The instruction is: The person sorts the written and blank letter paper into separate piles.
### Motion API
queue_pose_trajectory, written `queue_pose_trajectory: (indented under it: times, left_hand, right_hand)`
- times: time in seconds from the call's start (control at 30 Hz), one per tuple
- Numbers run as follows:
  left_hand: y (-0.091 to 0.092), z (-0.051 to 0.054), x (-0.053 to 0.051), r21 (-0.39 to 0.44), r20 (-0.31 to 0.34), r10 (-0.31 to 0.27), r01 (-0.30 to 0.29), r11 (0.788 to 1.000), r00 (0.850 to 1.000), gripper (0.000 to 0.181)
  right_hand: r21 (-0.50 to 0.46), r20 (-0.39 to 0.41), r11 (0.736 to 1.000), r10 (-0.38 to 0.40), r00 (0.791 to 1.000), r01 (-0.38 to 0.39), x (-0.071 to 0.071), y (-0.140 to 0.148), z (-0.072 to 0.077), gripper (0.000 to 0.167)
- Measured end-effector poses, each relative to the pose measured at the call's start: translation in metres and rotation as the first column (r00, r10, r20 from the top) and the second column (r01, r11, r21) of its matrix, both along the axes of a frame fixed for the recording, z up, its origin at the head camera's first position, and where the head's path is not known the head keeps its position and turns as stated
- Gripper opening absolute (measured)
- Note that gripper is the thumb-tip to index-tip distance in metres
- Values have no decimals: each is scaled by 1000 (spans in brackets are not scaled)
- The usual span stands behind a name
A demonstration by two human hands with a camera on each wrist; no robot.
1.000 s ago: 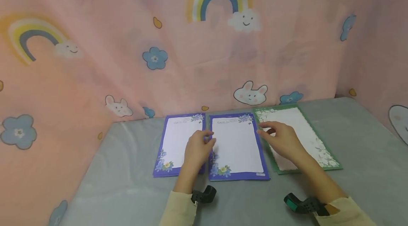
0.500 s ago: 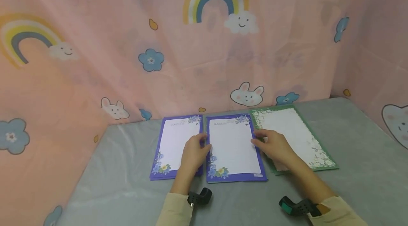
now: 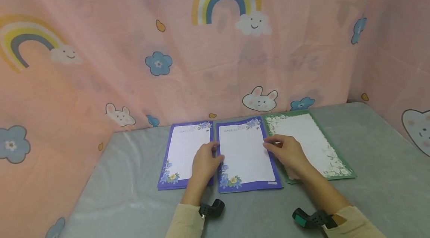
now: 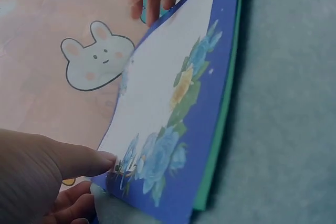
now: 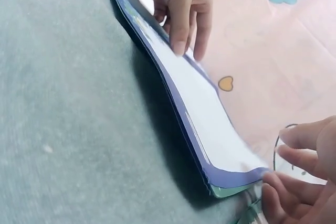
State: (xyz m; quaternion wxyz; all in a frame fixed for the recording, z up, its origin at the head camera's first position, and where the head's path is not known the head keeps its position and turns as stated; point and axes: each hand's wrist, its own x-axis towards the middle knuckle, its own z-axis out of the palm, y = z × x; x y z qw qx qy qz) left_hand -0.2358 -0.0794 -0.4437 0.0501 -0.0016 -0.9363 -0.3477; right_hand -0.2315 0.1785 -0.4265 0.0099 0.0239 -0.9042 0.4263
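Observation:
In the head view, a purple-bordered stack of flower-printed writing paper (image 3: 246, 152) lies between both hands, green showing beneath it in the left wrist view. My left hand (image 3: 204, 163) holds its left edge; the thumb (image 4: 97, 162) lies on top and the other fingers curl at the edge. On the right edge, my right hand (image 3: 289, 152) pinches with bent fingers, the fingertips (image 5: 270, 179) touching the border in the right wrist view. The paper bows slightly between the hands. Similar purple-bordered sheets (image 3: 188, 152) lie just left, partly behind the left hand.
A green-bordered stack of paper (image 3: 322, 148) lies at the right, partly under the right forearm. Grey cloth (image 3: 134, 178) covers the table. Directly behind the table's back edge hangs a pink printed curtain (image 3: 201, 81), with another side of it at the right.
My right hand has moved left onto the middle stack's right edge, and the left hand has come down on its left edge. The top of the middle stack has turned slightly leftward.

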Motion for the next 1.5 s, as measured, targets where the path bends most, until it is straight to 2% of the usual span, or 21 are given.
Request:
queue_pose_trajectory:
  times: [0.27, 0.57, 0.87, 1.1, 1.3, 1.5]
  left_hand:
    - [2, 0, 1, -21, 5, -12, 12, 1000, 1000, 43]
    - [1, 0, 0, -23, 9, -12, 12, 1000, 1000, 45]
    - [1, 0, 1, -36, 5, -21, 21, 999, 1000, 44]
    - [0, 1, 1, -70, -22, -46, 45, 997, 999, 40]
    - [0, 1, 1, -73, -14, -44, 43, 996, 999, 40]
    - [0, 0, 0, -58, -4, -33, 33, 998, 999, 42]
  right_hand:
    - [-61, -56, 998, -25, 998, 22, -2, 0, -5, 28]
    - [-3, -150, 1000, -8, 989, 8, -2, 3, -13, 17]
    - [19, -139, 999, -29, 990, 32, -2, 8, -12, 16]
    - [25, -174, 998, -55, 983, 60, -1, 9, -10, 14]
    - [45, -212, 993, -94, 973, 106, -2, 8, -10, 15]
    - [-14, -175, 993, -116, 978, 116, -4, 9, -9, 16]
